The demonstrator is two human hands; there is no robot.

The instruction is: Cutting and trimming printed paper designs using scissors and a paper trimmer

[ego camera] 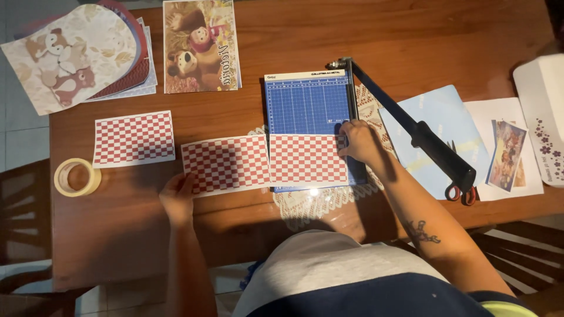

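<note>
A long red-and-white checkered sheet lies across the blue board of a paper trimmer. My left hand rests on the sheet's near left corner, on the wooden table. My right hand presses the sheet's right end down by the cutting edge. The trimmer's black blade arm is raised and angles off to the right.
A second checkered sheet lies to the left, with a roll of tape near the table's left edge. Patterned papers and a cartoon print sit at the back. Red-handled scissors, light papers and a white box are at the right.
</note>
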